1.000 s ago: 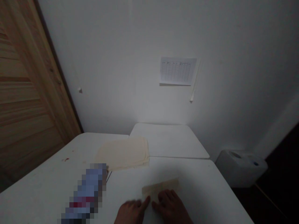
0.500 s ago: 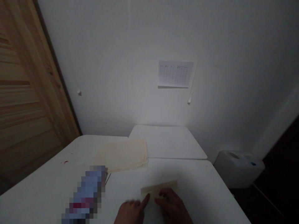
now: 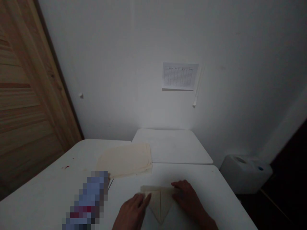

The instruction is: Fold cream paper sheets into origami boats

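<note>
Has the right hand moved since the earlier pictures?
Yes: the right hand has moved forward and to the right, judged against the paper on the wall.

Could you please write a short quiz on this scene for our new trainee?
1. True or false: the stack of sheets lies farther from the person than the folded sheet.
2. Where is the printed page? A) on the stack of sheets; B) on the wall; C) on the floor.
3. Fill in: between the left hand and right hand, the folded sheet's tip points ____ the person.

Key: 1. True. 2. B. 3. Toward.
</note>
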Tool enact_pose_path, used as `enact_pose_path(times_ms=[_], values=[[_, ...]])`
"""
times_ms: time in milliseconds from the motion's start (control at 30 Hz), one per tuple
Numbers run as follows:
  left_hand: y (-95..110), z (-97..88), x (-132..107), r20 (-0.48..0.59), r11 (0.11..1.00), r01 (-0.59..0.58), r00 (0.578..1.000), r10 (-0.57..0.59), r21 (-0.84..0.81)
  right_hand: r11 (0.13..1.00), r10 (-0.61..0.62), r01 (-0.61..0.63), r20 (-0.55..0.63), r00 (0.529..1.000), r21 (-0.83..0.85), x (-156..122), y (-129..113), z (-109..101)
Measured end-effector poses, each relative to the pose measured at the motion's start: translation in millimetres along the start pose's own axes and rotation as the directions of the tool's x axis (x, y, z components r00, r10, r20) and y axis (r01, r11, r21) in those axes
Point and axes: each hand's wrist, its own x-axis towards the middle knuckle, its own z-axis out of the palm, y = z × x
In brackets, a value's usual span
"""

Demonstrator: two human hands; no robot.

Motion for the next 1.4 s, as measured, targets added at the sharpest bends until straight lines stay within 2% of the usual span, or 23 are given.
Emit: enact_pose_path(times_ms=[67,200,400,633,900,1067,1267,1400], values=[[8,12.5,-1,-0.111,0.999,-0.054,0.992,0.054,0.005,0.999,0.017,-0.017,0.01,1.0,0.035,3,-2,0],[31,18.8,8,-0.188,0.979,-0.193,0.966,0.177,-0.071,0.994,0.05,-0.053,0.037,0.998,0.091,8,-7,-3],[56,12.5,30,-0.183,0.973,-0.15,0.976,0.117,-0.176,0.974,0.12,-0.126,0.046,0.992,0.191,12,-11,-7],[65,16.7,46,-0.188,0.982,-0.125,0.977,0.097,-0.139,0.942,0.192,-0.195,0.035,0.981,0.273,15,-5,-5],[74,17.0,59,-0.229,0.97,-0.225,0.953,0.199,-0.096,0.906,0.22,-0.214,0.025,0.975,0.366,14,-3,-3],[74,17.0,61,-0.192,0.962,-0.232,0.96,0.203,-0.144,0.928,0.173,-0.169,0.017,0.985,0.332,12,-4,-5],[77,14.0,67,-0.176,0.959,-0.183,0.974,0.146,-0.216,0.937,0.138,-0.115,-0.048,0.989,0.329,3,-2,-10],[78,11.7,72,-0.153,0.951,-0.141,0.983,0.101,-0.277,0.945,0.143,-0.088,-0.156,0.977,0.314,-11,3,-11]])
